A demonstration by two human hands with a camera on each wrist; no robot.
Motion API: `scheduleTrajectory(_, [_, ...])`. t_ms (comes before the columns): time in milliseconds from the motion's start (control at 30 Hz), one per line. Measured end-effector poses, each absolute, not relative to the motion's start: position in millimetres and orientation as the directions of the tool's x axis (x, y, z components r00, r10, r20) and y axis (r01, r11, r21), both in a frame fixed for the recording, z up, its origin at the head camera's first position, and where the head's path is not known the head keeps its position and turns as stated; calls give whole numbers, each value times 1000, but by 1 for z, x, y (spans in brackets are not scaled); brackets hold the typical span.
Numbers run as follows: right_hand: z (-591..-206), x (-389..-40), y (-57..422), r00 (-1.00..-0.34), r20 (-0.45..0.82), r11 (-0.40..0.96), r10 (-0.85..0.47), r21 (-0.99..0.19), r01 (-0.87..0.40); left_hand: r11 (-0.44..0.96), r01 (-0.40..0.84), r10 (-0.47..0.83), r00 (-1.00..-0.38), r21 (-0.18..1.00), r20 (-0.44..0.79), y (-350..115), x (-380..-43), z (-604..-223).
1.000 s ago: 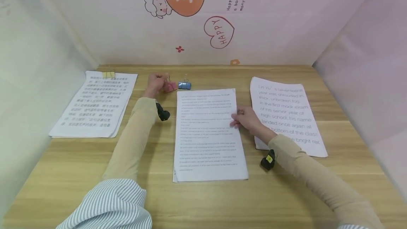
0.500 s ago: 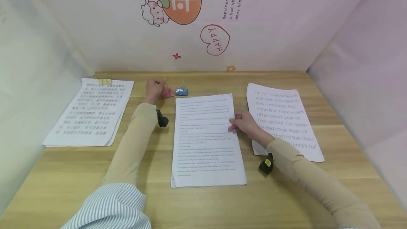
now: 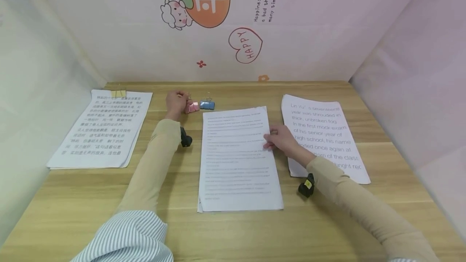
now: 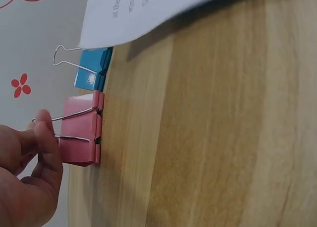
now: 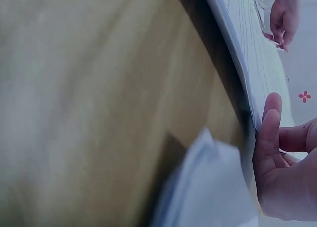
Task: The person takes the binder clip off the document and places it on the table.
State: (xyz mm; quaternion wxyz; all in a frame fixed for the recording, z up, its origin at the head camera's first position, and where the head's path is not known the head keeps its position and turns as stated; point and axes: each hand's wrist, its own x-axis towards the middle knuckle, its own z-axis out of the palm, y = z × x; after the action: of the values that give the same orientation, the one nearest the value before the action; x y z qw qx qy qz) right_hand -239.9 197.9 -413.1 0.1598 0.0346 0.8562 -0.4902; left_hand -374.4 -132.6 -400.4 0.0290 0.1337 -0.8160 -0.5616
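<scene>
A pink binder clip (image 4: 81, 125) stands on the table beside a blue binder clip (image 4: 94, 64), beyond the middle paper stack (image 3: 236, 161). With thumb and finger my left hand (image 3: 176, 103) pinches the pink clip's wire handle; in the left wrist view the clip's body points away from the fingertips. My right hand (image 3: 283, 138) pinches the right edge of the middle stack, which is raised a little off the table in the right wrist view. Small print covers the top sheet. The stack's far left corner hangs near the blue clip in the left wrist view.
On the left lies another paper stack (image 3: 102, 132) with a yellow binder clip (image 3: 118, 94) at its top edge. A large-print stack (image 3: 320, 128) lies on the right, partly under my right forearm. Pale walls enclose the wooden table (image 3: 233, 233) at the back and sides.
The head view has tilted up slightly, so everything sits a bit lower in it. Both hands keep their holds on the pink binder clip and the paper stack, with little movement.
</scene>
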Motion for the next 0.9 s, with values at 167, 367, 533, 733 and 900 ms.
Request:
scheduleTrajectory(167, [-410,-250,204,-964,-263,599,-41,-779,188,381,-157,-254,-965,911,-60,-133,-375,-402])
scheduleTrajectory(367, [-410,-262,208,-976,-215,685,26,-708,174,403,-156,-249,-967,902,-56,-135,-377,-404])
scheduleTrajectory(533, [-412,-272,208,-980,-193,695,46,-698,171,430,-144,-238,-970,891,-42,-137,-377,-405])
scheduleTrajectory(733, [-415,-282,210,-978,-185,691,97,-694,199,431,-133,-229,-973,893,-34,-138,-380,-408])
scheduleTrajectory(900, [-415,-288,210,-975,-185,730,121,-649,214,445,-133,-228,-973,886,-32,-139,-381,-409])
